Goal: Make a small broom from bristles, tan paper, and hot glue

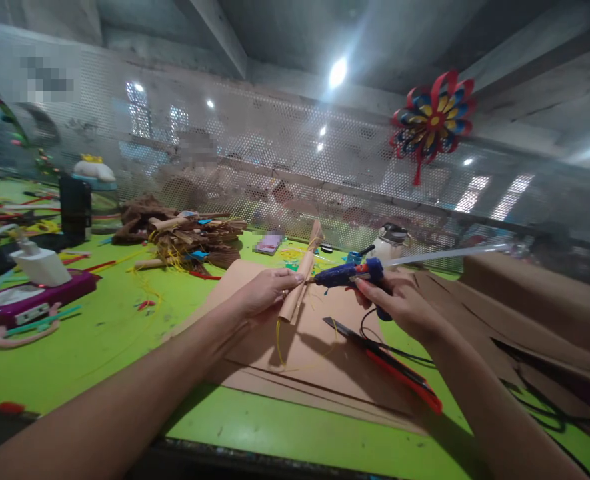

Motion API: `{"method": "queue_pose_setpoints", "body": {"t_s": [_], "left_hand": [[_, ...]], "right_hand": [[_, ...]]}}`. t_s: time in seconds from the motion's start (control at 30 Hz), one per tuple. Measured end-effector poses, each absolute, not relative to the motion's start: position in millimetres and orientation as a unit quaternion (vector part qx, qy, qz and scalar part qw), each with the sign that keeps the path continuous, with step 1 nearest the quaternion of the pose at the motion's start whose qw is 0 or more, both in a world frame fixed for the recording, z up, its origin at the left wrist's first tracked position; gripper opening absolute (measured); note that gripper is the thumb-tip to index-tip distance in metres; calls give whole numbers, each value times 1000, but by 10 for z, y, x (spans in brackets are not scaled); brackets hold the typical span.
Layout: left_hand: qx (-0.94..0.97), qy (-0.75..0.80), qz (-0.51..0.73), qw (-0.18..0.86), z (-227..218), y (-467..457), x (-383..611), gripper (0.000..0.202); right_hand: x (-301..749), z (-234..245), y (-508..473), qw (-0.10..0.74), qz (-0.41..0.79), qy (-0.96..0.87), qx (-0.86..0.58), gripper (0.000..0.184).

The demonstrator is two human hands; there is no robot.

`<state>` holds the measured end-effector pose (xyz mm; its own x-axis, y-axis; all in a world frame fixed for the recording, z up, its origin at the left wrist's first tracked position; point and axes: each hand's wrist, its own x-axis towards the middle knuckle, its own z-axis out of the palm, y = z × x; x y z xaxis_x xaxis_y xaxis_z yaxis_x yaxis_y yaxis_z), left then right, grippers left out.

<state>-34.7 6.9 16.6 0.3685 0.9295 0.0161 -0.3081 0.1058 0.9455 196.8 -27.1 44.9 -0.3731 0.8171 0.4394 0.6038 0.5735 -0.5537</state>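
My left hand (267, 291) is closed on a rolled tube of brown paper (295, 293), tilted away from me over the cardboard. Yellow string (278, 343) dangles from the tube's near end and more is tied near its far end. In my right hand (392, 297) is a blue hot glue gun (345, 273), a long clear glue stick (445, 254) jutting from its back. Its nozzle meets or nearly meets the tube beside my left fingertips. Below them, a utility knife with a red handle (407, 380) lies across stacked brown cardboard sheets (275, 373).
Bundles of brown paper with yellow string (195, 240) are piled at the back left. A purple power strip (35, 303) with a white plug and a black phone-like object (75, 210) stand left. Brown paper (539, 293) and black cable occupy the right. A perforated metal screen (285, 153) closes the back.
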Motion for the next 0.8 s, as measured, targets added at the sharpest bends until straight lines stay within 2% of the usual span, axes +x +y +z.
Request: {"method": "queue_pose_setpoints", "body": {"t_s": [0.2,0.5,0.8], "left_hand": [[472,312,453,688,172,43,-344,10],[493,304,457,675,106,83,-345,20],[482,321,455,676,145,56,-343,22]], "right_hand": [[2030,447,-226,358,174,-810,-431,40],[2072,411,-196,372,137,-806,-439,38],[2033,438,-286,365,192,-802,-432,33]]}}
